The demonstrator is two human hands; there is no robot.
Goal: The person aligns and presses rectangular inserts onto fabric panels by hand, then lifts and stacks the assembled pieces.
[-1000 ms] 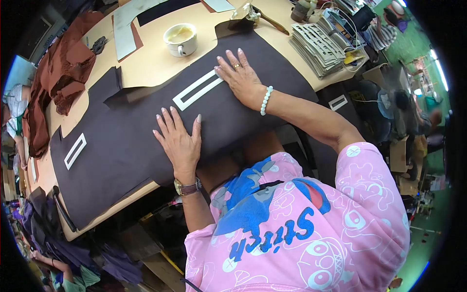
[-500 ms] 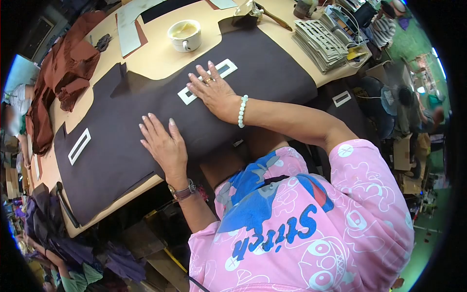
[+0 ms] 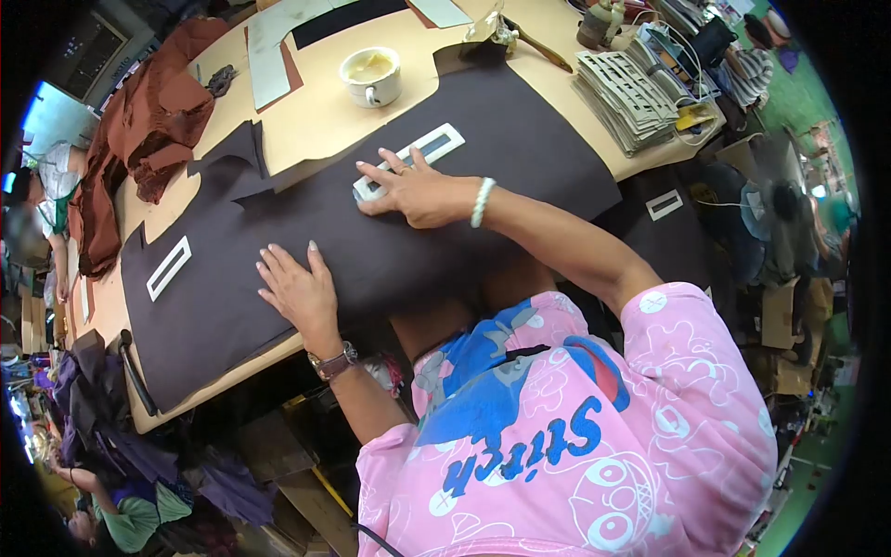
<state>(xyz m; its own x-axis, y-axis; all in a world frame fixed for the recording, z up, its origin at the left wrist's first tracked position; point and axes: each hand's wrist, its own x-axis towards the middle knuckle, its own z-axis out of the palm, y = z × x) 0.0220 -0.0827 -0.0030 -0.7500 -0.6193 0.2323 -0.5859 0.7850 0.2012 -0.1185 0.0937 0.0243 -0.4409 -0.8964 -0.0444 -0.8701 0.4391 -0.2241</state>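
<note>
A large dark fabric panel point(image 3: 306, 218) lies spread over the table, its upper edge partly folded. At its centre is a long white rectangular frame point(image 3: 444, 142) with a slot. My right hand point(image 3: 422, 195), wearing a pale bead bracelet, has thumb and fingers around the frame's near-left end; the contact under the fingers is partly hidden. My left hand point(image 3: 304, 290), with a wristwatch, lies flat on the fabric near the table edge, fingers stretched out. A second white slotted frame point(image 3: 169, 269) sits on the panel's left part.
A white cup point(image 3: 371, 84) of pale paste stands behind the panel, near a brush point(image 3: 538, 45). Card templates point(image 3: 626, 97) are stacked at the right. Red-brown cloth point(image 3: 153, 125) lies left. A dark piece with a white frame point(image 3: 665, 204) hangs lower right. Other people sit nearby.
My right hand has gone from lying flat across the central frame to curling its fingers around the near-left end. My left hand stays flat on the fabric. The whole view has shifted slightly.
</note>
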